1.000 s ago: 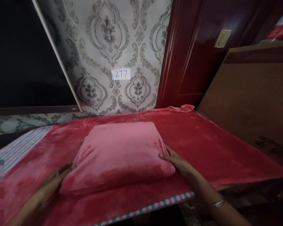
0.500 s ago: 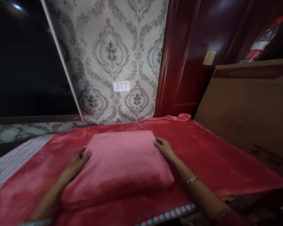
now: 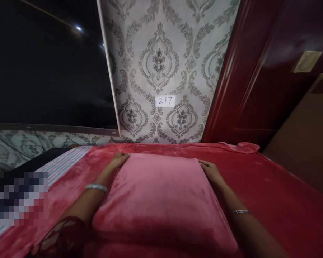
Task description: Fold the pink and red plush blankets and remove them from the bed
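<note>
A folded pink plush blanket [image 3: 161, 193] lies in front of me, its smooth top facing up and its thick near edge rounded. At its far left corner is my left hand [image 3: 120, 159], closed with the fingers bent over the edge. My right hand [image 3: 209, 170] holds the far right corner, thumb side on the cloth and the other fingers partly hidden at the side. Both forearms run along the sides of the blanket.
A red plush cover [image 3: 261, 193] spreads beneath, with a striped cloth [image 3: 67, 161] showing at left. Behind stand a dark screen [image 3: 48, 71], a patterned wall with a "277" label [image 3: 165, 101], and a dark red door panel [image 3: 247, 79]. A cardboard box [image 3: 304, 139] is at right.
My left hand has moved from the blanket's left side up to its far left corner. The right hand stays at the far right corner. The view has swung left and the blanket appears nearer.
</note>
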The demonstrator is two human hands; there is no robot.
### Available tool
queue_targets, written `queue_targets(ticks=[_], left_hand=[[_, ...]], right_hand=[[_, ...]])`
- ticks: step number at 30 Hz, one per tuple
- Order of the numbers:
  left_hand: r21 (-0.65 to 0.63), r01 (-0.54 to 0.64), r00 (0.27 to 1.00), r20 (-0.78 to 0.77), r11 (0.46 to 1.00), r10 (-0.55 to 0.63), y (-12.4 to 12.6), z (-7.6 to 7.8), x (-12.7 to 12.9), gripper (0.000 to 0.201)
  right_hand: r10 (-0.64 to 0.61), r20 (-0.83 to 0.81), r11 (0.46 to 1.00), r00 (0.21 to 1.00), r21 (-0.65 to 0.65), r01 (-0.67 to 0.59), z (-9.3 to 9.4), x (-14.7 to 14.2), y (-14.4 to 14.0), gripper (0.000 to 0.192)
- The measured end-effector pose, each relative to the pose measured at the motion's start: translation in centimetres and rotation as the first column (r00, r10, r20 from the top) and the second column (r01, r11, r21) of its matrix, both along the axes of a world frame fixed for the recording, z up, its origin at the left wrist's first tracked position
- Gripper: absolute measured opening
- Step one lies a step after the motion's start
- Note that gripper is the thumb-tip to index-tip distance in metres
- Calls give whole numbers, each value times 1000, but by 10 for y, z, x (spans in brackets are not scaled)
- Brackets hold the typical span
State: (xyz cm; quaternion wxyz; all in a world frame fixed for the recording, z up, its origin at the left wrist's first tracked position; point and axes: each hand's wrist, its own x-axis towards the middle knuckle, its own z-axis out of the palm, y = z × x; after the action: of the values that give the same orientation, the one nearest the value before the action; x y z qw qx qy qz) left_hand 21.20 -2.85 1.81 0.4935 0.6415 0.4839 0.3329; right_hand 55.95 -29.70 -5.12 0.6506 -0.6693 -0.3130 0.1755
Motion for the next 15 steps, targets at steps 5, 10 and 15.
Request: queue_targets(ticks=[5,10,15], left_hand=[[95,51,971,-238,994,-27,15,-7,12,31],[177,99,960,-276,979,-47,19,-22,20,22],[213,51,969,-246,976,3,23,-25,18,27]], right_hand=[[50,-68,993,996,-101,-56,-5,11,11,54],[114,-103,988,988,-96,-124,-9,15,19,54],[55,-72,998,996,-18,-56,-15,18,24,53]])
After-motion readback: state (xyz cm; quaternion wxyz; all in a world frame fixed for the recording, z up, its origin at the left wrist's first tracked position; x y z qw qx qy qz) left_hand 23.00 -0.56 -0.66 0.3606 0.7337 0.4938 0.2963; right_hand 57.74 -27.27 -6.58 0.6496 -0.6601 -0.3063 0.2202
